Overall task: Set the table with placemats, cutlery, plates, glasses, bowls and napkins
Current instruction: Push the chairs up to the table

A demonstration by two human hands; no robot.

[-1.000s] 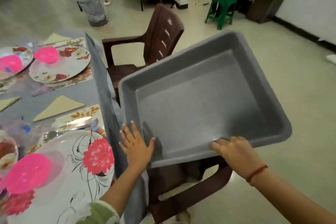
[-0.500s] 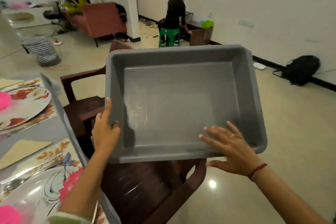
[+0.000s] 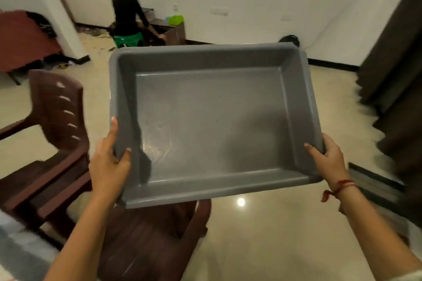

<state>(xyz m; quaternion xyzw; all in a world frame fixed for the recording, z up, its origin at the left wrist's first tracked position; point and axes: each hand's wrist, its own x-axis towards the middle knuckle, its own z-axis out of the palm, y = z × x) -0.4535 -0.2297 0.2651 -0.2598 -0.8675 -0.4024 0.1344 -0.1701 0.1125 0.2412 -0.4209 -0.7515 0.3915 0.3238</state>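
Tub [image 3: 217, 125] – grey plastic, rectangular, deep-walled – is held up in the air in front of the person, its open side facing the camera and its bare bottom in full view. To the right of the tub hangs a dark curtain [image 3: 397, 64], blurred. Left of the tub stands a brown plastic chair [image 3: 57, 121], and a second brown chair [image 3: 148, 235] sits below the tub's near edge. Beyond the far rim another person [image 3: 127, 13] in dark clothes is seated on a green stool [image 3: 129, 40], facing away.

The left hand [image 3: 107, 164] grips the tub's left wall near the front corner – thumb hooked over the rim onto the inside, one finger lying straight along the outer edge. The right hand [image 3: 328, 157] grips the right wall near its front corner, thumb on the inside, fingers wrapped round the outside. A red thread [image 3: 342, 186] circles the right wrist, just below the tub's near right corner.
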